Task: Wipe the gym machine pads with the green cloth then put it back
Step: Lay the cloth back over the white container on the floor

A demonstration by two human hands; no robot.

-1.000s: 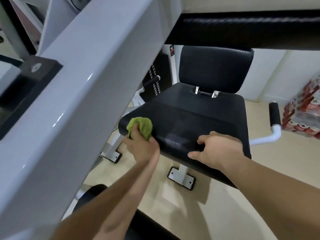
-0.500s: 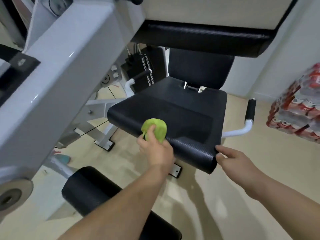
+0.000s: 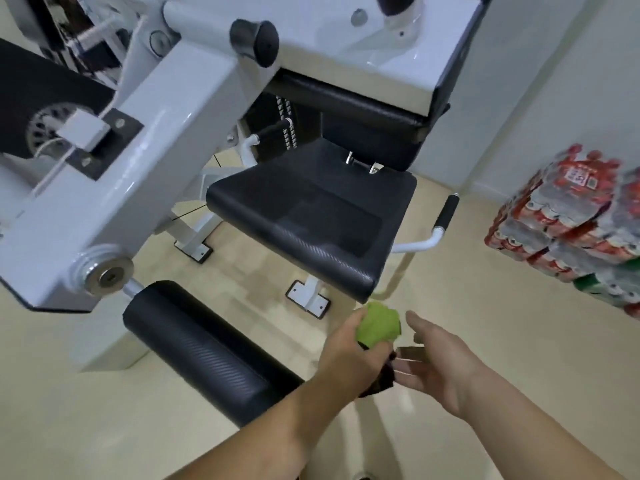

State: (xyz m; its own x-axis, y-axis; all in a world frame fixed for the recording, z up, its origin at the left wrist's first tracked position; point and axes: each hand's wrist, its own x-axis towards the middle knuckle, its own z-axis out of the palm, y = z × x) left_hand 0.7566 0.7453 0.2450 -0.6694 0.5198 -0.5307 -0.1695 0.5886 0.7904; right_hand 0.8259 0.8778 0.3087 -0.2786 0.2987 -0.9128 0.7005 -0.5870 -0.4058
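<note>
The green cloth is bunched into a ball in my left hand, held in the air just below the front corner of the black seat pad. My right hand hovers beside it, fingers spread, empty, a small gap from the cloth. A black roller pad lies low at the left of my left forearm. The black back pad stands behind the seat, partly hidden under an upper black pad.
The white machine frame fills the upper left and overhangs the seat. A side handle with black grip sticks out right of the seat. Shrink-wrapped packs of cans are stacked at the right wall. Beige floor lies below.
My left hand has lifted the cloth off the seat's front edge and pulled it back toward me. My right hand let go of the seat corner and moved in beside the cloth.
</note>
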